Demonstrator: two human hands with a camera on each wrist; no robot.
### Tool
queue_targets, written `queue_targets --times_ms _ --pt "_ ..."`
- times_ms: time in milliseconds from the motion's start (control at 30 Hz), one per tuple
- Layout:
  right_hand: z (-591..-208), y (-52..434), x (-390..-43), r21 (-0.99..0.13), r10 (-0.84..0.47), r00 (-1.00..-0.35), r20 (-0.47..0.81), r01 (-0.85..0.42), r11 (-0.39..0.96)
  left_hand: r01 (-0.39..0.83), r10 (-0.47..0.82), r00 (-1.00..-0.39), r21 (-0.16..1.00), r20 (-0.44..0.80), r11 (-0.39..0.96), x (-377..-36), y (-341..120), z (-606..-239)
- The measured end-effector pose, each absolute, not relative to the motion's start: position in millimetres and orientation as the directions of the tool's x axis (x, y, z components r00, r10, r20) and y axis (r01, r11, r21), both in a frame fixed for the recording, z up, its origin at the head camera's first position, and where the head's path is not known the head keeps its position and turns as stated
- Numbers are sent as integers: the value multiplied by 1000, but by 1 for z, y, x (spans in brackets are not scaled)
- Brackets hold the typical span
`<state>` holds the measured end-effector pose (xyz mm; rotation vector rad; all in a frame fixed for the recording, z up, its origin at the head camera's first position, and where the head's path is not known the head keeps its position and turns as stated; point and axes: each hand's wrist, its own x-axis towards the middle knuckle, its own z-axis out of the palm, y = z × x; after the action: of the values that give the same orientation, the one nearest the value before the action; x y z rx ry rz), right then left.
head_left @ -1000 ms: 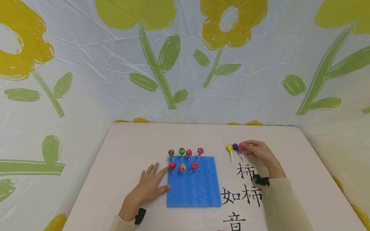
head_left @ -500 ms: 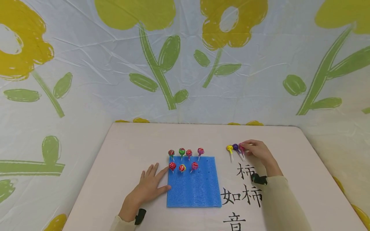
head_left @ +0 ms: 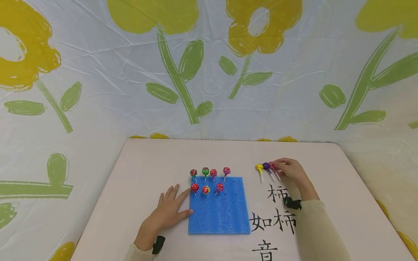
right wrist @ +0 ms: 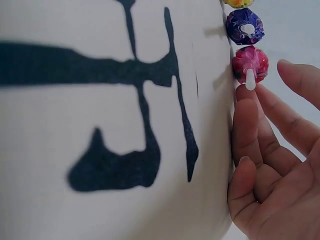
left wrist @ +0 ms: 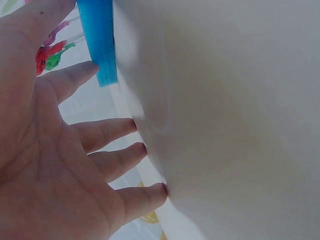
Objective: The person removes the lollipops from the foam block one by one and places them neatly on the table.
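Note:
A square blue foam pad [head_left: 218,212] lies on the table with several wrapped lollipops [head_left: 205,189] standing in its far rows. My left hand [head_left: 171,203] lies flat on the table beside the pad's left edge, fingers spread, thumb and index finger against the foam [left wrist: 100,40]. Three loose lollipops lie to the right: yellow [head_left: 259,167], purple [head_left: 266,166] and pink [head_left: 272,165]. My right hand [head_left: 283,166] is at the pink lollipop [right wrist: 250,64]; a fingertip [right wrist: 247,107] touches the end of its stick, and the thumb stays apart from it.
The table [head_left: 156,163] is pale, with black brush characters [head_left: 277,214] on its right part. A flower-print cloth [head_left: 209,72] closes off the back and both sides. The pad's near rows show bare holes [head_left: 233,197].
My right hand has drawn back a little toward the far edge, and the pink lollipop's stick has turned slightly. The left hand has stayed still.

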<state>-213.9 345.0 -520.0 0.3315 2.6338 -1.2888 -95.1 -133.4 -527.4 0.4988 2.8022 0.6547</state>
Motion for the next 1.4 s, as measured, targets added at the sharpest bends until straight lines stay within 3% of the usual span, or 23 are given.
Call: queue_targets --times_ms 267,567,833,1400 --pt "-515 343 -200 -799 154 -962 -224 272 536 269 373 -918 478 -135 836 -95 -134 -528" --pt "-499 326 -180 -857 168 -981 -99 170 487 265 368 -920 475 -137 839 -94 -133 -527" --pt "-489 299 -165 -897 85 -996 -4 41 439 260 365 -921 479 -138 838 -94 -133 -524" --pt "-489 241 -159 -945 -52 -997 64 -77 318 251 359 -922 481 -146 840 -95 -132 -524"
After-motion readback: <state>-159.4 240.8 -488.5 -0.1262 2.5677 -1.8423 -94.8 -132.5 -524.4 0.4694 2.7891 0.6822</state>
